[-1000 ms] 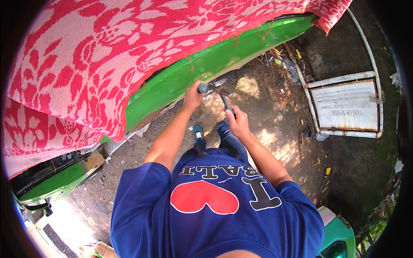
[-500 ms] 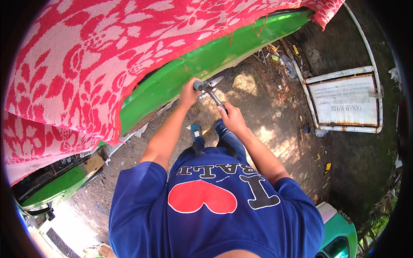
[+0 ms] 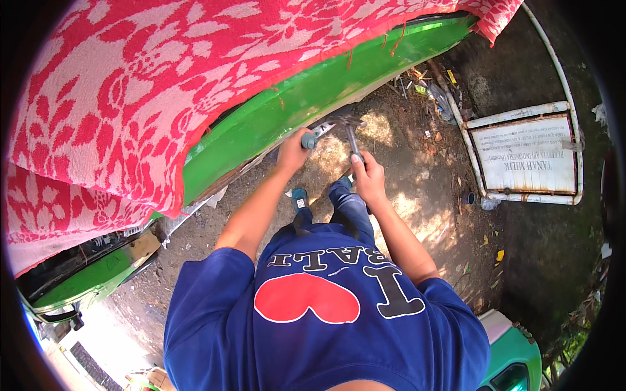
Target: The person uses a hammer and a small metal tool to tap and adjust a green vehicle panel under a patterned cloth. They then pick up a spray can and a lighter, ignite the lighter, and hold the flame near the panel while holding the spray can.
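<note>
The left hand (image 3: 294, 152) is wrapped around a grey-handled bladed tool (image 3: 309, 140), its blade (image 3: 322, 129) indistinct near the green panel's (image 3: 280, 122) lower edge. The right hand (image 3: 369, 180) clasps a hammer (image 3: 353, 139), head blurred; whether head and blade touch cannot be told. A patterned cloth (image 3: 130, 98), cut off above, hides the panel's upper edge.
</note>
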### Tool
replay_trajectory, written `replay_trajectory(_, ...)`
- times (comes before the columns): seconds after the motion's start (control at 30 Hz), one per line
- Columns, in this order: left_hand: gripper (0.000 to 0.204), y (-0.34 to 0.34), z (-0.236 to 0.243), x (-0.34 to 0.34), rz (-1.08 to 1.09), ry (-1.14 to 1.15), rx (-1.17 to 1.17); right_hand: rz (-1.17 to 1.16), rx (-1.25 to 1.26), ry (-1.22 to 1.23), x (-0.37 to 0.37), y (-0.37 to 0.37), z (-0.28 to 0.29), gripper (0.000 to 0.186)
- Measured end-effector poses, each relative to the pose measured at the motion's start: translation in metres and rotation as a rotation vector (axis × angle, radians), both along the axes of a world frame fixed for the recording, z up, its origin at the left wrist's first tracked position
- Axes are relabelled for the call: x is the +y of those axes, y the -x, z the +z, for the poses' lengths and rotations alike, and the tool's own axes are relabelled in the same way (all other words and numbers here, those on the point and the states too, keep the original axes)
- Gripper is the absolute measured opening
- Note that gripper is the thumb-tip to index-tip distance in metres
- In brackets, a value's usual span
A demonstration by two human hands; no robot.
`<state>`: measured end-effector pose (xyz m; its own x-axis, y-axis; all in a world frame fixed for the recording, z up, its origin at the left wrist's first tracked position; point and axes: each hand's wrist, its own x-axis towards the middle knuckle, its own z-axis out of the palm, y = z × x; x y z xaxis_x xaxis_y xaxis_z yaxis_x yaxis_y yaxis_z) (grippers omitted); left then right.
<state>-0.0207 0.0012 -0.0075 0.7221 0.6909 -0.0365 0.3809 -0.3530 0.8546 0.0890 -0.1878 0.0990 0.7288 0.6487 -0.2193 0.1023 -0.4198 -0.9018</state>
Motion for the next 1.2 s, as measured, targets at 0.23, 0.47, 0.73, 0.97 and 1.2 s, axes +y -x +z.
replay_trajectory(0.23, 0.047, 0.011, 0.003, -0.029, -0.106, -0.164, -0.002, -0.120, 0.164, -0.004, -0.024, -0.011, -0.006, 0.029)
replay_trajectory(0.47, 0.035, 0.012, -0.008, -0.022, -0.092, -0.165, -0.034, -0.090, 0.187, -0.036, -0.037, -0.011, -0.016, 0.029)
replay_trajectory(0.73, 0.043, 0.014, -0.014, -0.019, -0.076, -0.182, -0.006, -0.075, 0.193, -0.039, -0.045, -0.014, -0.012, 0.030)
replay_trajectory(0.97, 0.039, -0.003, -0.014, -0.009, 0.097, -0.068, 0.037, -0.041, 0.182, -0.007, -0.050, -0.015, -0.012, 0.029)
replay_trajectory(1.2, 0.036, -0.022, -0.010, 0.009, 0.086, -0.085, 0.081, 0.016, 0.182, 0.047, -0.039, -0.016, -0.011, 0.028)
